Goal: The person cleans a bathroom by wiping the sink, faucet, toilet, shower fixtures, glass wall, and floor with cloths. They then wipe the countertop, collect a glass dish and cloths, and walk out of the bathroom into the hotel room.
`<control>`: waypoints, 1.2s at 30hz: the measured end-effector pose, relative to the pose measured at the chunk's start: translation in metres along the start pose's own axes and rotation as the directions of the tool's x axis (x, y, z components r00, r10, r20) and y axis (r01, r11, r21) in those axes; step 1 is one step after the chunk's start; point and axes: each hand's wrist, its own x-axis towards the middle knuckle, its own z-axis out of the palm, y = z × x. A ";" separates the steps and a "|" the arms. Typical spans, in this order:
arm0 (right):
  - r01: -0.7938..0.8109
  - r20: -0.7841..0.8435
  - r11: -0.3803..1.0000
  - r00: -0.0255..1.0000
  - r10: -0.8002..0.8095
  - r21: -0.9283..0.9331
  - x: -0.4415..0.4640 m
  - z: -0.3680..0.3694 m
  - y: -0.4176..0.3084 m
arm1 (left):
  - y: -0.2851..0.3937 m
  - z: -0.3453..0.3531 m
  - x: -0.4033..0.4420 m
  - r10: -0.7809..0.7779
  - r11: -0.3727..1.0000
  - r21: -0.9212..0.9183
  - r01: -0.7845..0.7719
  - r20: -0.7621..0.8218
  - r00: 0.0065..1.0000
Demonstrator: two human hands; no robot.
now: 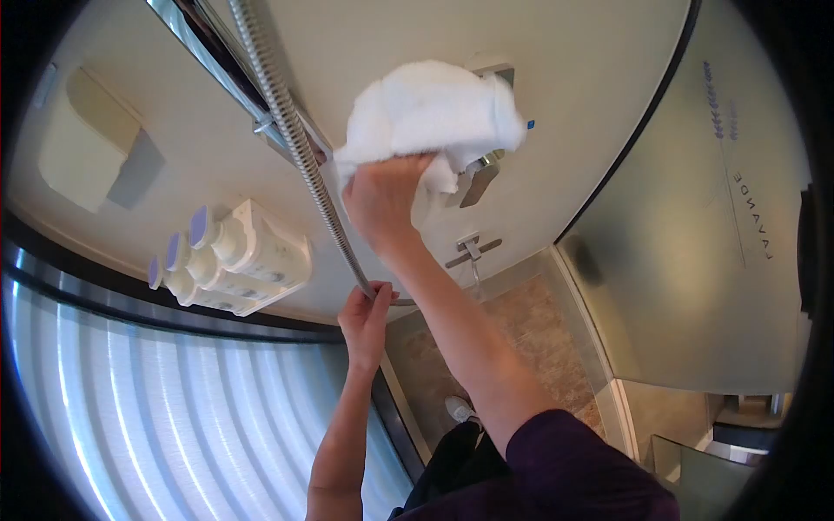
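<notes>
My right hand [387, 195] is closed on a bunched white towel [426, 108], raised against the shower wall. Part of a metal shower fixture [479, 182] shows from behind the towel; the rest of it is covered. Lower down, my left hand [363, 323] pinches the ribbed metal shower hose [300, 143] near its lower stretch. The hose runs up from that hand past the left side of the towel and out of the top of the view.
Several pump bottles with purple caps [201, 227] stand in a white wall holder [282, 252] to the left. Above them is a pale wall-mounted piece [82, 143]. A smaller metal fixture [473, 249] sits low on the wall. A frosted glass panel [686, 234] borders the right.
</notes>
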 end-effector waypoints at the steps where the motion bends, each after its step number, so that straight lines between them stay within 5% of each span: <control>1: -0.144 0.276 0.989 0.953 0.126 0.046 -0.017 0.003 0.003 | -0.004 0.000 0.000 0.012 1.000 -0.011 -0.012 -0.005 1.000; 2: -0.294 0.532 0.955 0.816 0.226 0.046 -0.038 0.005 0.006 | -0.008 -0.001 0.000 0.000 1.000 -0.005 0.000 -0.010 1.000; 6: -0.277 0.423 0.953 0.883 0.204 0.119 -0.169 0.024 0.062 | -0.014 0.000 0.007 0.008 1.000 0.002 -0.008 -0.025 1.000; 8: -0.344 0.625 0.938 0.741 0.246 0.038 -0.197 -0.009 0.094 | -0.012 -0.001 0.008 0.001 0.999 0.037 0.000 -0.034 0.999; 10: -0.284 0.435 0.919 0.889 0.146 0.272 -0.195 -0.061 0.118 | -0.010 0.001 0.007 -0.003 1.000 0.029 0.004 -0.029 1.000; 11: -0.156 0.322 0.978 0.941 0.104 0.141 -0.202 -0.080 0.132 | -0.013 0.000 0.006 -0.008 1.000 0.015 0.009 -0.031 0.999; 15: -0.102 0.163 0.994 0.982 0.094 0.040 -0.136 -0.164 0.133 | -0.014 0.005 0.008 -0.016 1.000 -0.013 0.017 0.015 1.000; 17: 0.090 0.193 0.994 0.976 -0.100 0.058 -0.079 -0.173 0.134 | -0.012 0.010 0.009 -0.041 0.999 0.011 0.041 0.033 0.999; 19: 0.105 0.642 0.989 0.766 -0.012 -0.107 -0.019 -0.177 0.124 | -0.015 0.015 0.013 -0.016 1.000 0.025 0.015 0.044 0.999; 22: 0.249 0.755 0.968 0.642 -0.131 -0.044 0.038 -0.138 0.146 | -0.018 0.022 0.014 -0.009 0.999 0.037 0.007 0.063 0.998; 24: -0.197 0.626 0.908 0.775 -0.087 0.370 0.027 -0.115 0.197 | -0.026 0.025 0.016 0.007 1.000 -0.002 -0.007 0.081 0.997; 25: -0.187 0.625 0.908 0.775 -0.098 0.374 0.024 -0.117 0.210 | -0.029 0.026 0.017 0.025 0.999 -0.043 -0.021 0.092 0.995; 28: 0.059 0.317 0.990 0.943 -0.098 0.131 0.022 -0.134 0.206 | -0.029 0.027 0.021 0.040 0.998 -0.058 -0.035 0.080 0.996; 31: 0.240 0.127 0.965 0.959 -0.252 0.105 0.055 -0.154 0.171 | -0.036 0.027 0.030 0.026 1.000 -0.004 -0.026 0.046 0.999; 33: 0.539 0.152 0.841 0.829 -0.539 0.045 0.087 -0.151 0.128 | -0.040 0.027 0.036 0.043 0.996 0.074 -0.046 0.037 0.998; 34: 0.602 0.321 0.798 0.752 -0.576 0.022 0.100 -0.142 0.121 | -0.042 0.028 0.039 0.066 0.983 0.170 -0.074 0.053 0.996; 35: 0.706 0.599 0.708 0.555 -0.576 0.027 0.120 -0.145 0.104 | -0.040 0.031 0.041 0.054 0.969 0.238 -0.070 0.076 0.996; 36: 0.776 0.385 0.588 0.482 -0.787 0.228 0.129 -0.124 0.115 | -0.041 0.031 0.041 0.032 0.949 0.309 -0.062 0.102 0.994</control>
